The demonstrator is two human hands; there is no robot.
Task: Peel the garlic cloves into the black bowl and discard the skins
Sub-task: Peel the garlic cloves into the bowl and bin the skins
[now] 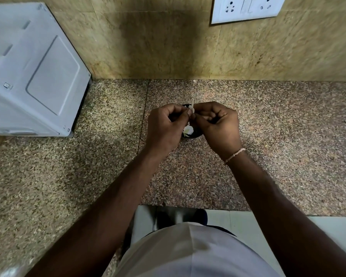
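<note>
Black bowl (196, 134) mid-worktop (mostly hidden); above it, left hand (164, 126) and right hand (218, 124) pinch a garlic clove (192, 108).

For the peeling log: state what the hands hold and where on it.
Both hands, left hand and right hand, pinch one garlic clove between their fingertips above the black bowl; its pale tip pokes up.

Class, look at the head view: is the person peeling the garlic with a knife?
No. Both bare hands, left hand and right hand, pinch the garlic clove above the black bowl; no knife shows.
</note>
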